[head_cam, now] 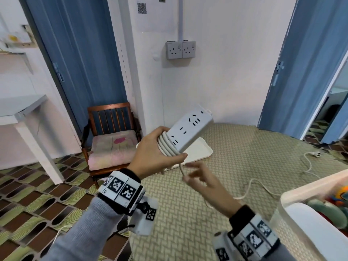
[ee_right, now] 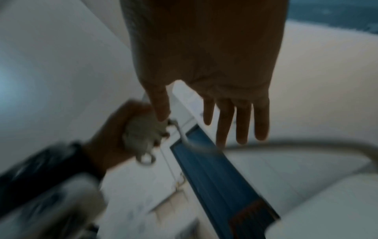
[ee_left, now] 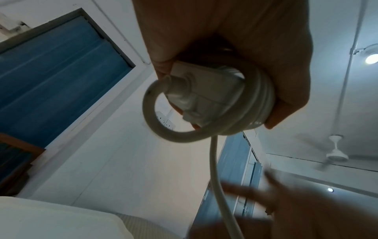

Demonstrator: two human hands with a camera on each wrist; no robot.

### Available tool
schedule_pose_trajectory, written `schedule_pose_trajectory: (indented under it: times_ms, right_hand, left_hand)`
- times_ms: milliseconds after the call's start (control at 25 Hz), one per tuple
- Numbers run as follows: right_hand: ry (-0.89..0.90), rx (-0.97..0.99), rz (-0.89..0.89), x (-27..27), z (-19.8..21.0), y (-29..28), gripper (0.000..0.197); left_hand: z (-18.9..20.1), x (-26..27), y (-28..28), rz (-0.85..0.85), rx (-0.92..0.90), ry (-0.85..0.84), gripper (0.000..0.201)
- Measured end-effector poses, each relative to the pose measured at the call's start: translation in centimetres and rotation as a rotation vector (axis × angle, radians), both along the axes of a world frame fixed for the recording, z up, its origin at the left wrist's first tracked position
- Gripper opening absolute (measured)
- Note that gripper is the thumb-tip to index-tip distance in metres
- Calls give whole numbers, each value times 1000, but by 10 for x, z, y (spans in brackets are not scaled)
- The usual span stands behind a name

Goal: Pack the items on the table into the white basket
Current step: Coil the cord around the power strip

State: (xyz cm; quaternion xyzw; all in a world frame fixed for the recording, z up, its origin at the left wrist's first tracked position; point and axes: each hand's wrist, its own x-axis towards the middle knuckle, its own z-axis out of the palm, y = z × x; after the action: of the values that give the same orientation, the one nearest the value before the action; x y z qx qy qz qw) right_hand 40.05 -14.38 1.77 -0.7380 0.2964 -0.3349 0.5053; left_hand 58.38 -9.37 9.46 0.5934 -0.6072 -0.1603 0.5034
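My left hand point(head_cam: 150, 157) grips one end of a white power strip point(head_cam: 190, 129) and holds it up over the mat-covered table point(head_cam: 235, 151). Several turns of its white cord point(head_cam: 167, 146) are wound round that end under my fingers. The left wrist view shows the strip's end point(ee_left: 206, 90) with the cord point(ee_left: 213, 161) hanging down from the coil. Just below, my right hand point(head_cam: 199, 176) is blurred, with its fingers point(ee_right: 225, 122) straight and spread and the loose cord running past them. The cord trails over the mat to its plug point(head_cam: 316, 153). The white basket point(head_cam: 293, 187) stands at the lower right.
A white tray point(head_cam: 199, 149) lies on the mat behind the strip. Soft, colourful items fill the basket. A wooden chair point(head_cam: 113, 144) with a cushion and a white side table point(head_cam: 22, 110) stand to the left. Wall sockets point(head_cam: 180, 50) sit straight ahead.
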Motion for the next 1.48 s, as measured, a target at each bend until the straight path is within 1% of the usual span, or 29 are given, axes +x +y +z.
schedule_pose_trajectory:
  times_ms: [40,80,120,160,240,320,360,400,440,520,560,600,680,720,760,800,840,880,920,960,1040,1080,1120,1240,1320,1400,1440,1480]
  right_hand:
    - [-9,7,20,2,-13,7,25]
    - [-71,-2,3,1,-19,12,17]
    - [-125,-36,-21,-3,-20,15,12]
    - [-140,-113,-33,-8,-15,15,10]
    - [-72,-360,-6,-19,4,12,10]
    - [-27,-614,-8,-27,24,10,15]
    - [-37,-713,-37,-30,34,8,16]
    - [-57,-795,-78,-31,43,4,17]
    - [-65,-866,-118,-29,52,-1,16]
    - [-33,-990,-195,-21,69,-11,15]
    - [3,-1047,-255,-16,75,-17,16]
    - [47,-1090,-333,-12,79,-23,20]
    - [135,-1112,-496,-9,81,-33,26]
    - [164,-1093,-544,-10,80,-37,26]
    - [180,-1031,-536,-11,76,-39,26]
    - [181,-916,-476,-13,73,-41,26]
    - [162,-762,-393,-16,71,-42,26]
    - [122,-608,-325,-17,70,-41,26]
    - [66,-495,-297,-19,68,-40,26]
    - [-6,-437,-313,-20,66,-39,26]
    - [-123,-393,-373,-22,65,-37,31]
    - [-158,-374,-385,-21,64,-36,35]
    - [-183,-348,-380,-20,63,-34,38]
    - [-212,-225,-303,-18,64,-31,39]
    - [-165,-75,-201,-23,64,-32,41]
    - [-117,76,-85,-34,60,-37,42]
    - [-147,105,-52,-41,59,-39,38]
    - [-209,94,-43,-48,58,-42,30]
  left_hand:
    - [3,2,-1,19,-23,52,58]
    - [4,5,-2,47,-45,106,57]
    - [4,9,-2,78,-58,150,55]
    - [2,12,-3,112,-57,179,53]
    - [-6,17,-2,146,-24,221,53]
    - [-14,22,-2,105,35,266,62]
    - [-16,23,-2,54,65,235,68]
    - [-16,23,-3,6,95,132,75]
    - [-15,20,-4,-28,127,-18,79]
    - [-11,5,-4,-78,154,-295,78]
    - [-10,-5,-3,-81,149,-372,73]
    - [-10,-15,-3,-73,127,-400,68]
    - [-11,-26,-5,-50,91,-395,60]
    - [-11,-27,-6,-50,85,-386,58]
    - [-11,-27,-7,-61,84,-381,57]
    - [-11,-25,-7,-77,82,-384,57]
    - [-11,-24,-6,-97,68,-394,58]
    - [-11,-23,-4,-111,39,-407,61]
    - [-13,-23,-2,-113,-11,-428,65]
    - [-16,-23,-1,-94,-71,-466,68]
    - [-20,-23,2,-20,-168,-563,78]
    - [-20,-23,2,-3,-181,-566,81]
    - [-20,-22,1,-6,-181,-539,80]
    - [-18,-15,-2,-42,-192,-514,65]
    - [-17,-8,-3,-72,-181,-477,59]
    - [-18,3,-3,-49,-177,-401,54]
    - [-18,9,-3,-24,-174,-377,53]
    - [-17,14,-4,-6,-168,-368,53]
